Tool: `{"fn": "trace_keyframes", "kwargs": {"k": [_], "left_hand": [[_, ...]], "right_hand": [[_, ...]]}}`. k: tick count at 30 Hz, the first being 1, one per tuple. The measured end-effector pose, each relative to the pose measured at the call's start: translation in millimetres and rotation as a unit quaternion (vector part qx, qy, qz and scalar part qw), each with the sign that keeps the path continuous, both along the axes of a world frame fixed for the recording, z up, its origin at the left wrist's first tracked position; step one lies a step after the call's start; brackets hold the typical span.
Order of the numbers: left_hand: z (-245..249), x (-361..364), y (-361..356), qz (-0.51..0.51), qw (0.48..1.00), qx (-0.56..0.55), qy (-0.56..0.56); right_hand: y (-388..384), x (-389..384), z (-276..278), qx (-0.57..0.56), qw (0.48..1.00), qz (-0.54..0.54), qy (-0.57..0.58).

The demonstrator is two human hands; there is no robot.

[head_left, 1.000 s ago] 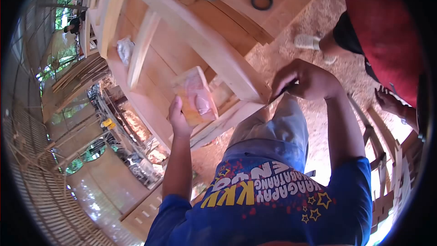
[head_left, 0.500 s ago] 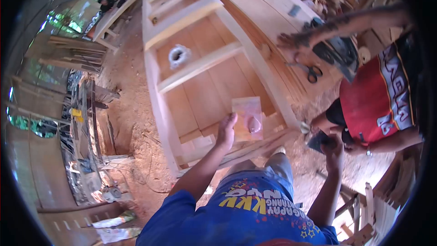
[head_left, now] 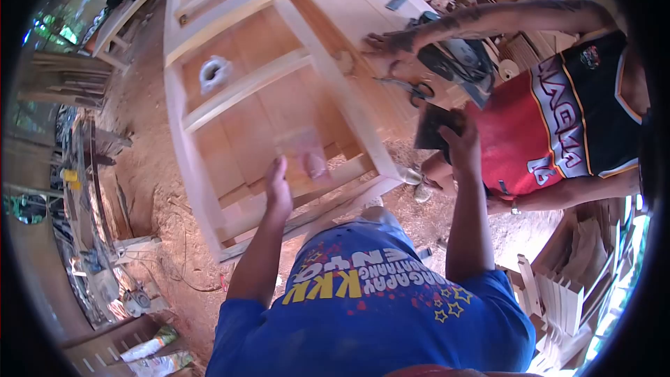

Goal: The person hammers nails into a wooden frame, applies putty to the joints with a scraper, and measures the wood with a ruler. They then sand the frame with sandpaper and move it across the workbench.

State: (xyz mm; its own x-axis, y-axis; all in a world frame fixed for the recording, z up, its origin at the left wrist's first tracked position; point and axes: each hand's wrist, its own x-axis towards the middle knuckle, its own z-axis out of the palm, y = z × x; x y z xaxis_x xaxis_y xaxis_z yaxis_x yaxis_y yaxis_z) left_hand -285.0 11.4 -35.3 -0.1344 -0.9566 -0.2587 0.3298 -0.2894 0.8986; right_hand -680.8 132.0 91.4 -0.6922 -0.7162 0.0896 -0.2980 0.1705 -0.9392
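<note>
**A:** Starting on the left, what has moved?

**B:** Very little. The left hand is closed on the lower edge of a pale sheet, as it was half a second ago. It holds the sheet above the near end of the cabinet frame, which lies on its back on the sawdust floor. The sheet is blurred, so I cannot tell whether it touches the wood.

**A:** And inside the frame?

**B:** A white bundle sits in the far compartment, well apart from the sheet and in the same place as before.

**A:** Then the change is on the right?

**B:** Yes. Half a second ago the right hand was low, off the frame's near corner. Now it is raised, with its fingers wrapped around a dark sheet held upright and clear of the wood.

**A:** What does that amount to?

**B:** As I read it, neither sheet is pressed to the cabinet right now. The dark one has come up near the scissors on the tabletop, just beside the co-worker in the red and black jersey.

**A:** And the co-worker?

**B:** The co-worker's hand rests on the tabletop by a power tool, apart from both of the person's own hands.
</note>
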Motion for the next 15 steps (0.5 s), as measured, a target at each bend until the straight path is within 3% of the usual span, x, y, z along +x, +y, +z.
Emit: {"fn": "trace_keyframes", "kwargs": {"k": [3, 7, 10, 14, 15], "left_hand": [[19.0, -8.5, 0.1, 0.023, 0.995, 0.040, 0.091], [74.6, -65.7, -4.9, 0.004, 0.996, 0.003, 0.090], [79.3, -119.8, -17.8, -0.075, 0.997, -0.029, 0.001], [60.0, -218.6, -42.2, -0.187, 0.975, 0.095, -0.068], [72.1, -247.5, -43.7, -0.185, 0.974, 0.080, -0.102]], "right_hand": [[-17.3, -21.4, -9.5, 0.003, 0.997, 0.036, -0.065], [-27.7, -58.4, -22.8, 0.034, 0.994, 0.042, -0.099], [-29.0, -86.5, -33.5, 0.016, 0.997, 0.032, -0.073], [-27.8, -107.3, -7.7, 0.028, 0.997, 0.031, -0.062], [-28.2, -109.1, -1.6, 0.026, 0.997, 0.027, -0.064]]}}
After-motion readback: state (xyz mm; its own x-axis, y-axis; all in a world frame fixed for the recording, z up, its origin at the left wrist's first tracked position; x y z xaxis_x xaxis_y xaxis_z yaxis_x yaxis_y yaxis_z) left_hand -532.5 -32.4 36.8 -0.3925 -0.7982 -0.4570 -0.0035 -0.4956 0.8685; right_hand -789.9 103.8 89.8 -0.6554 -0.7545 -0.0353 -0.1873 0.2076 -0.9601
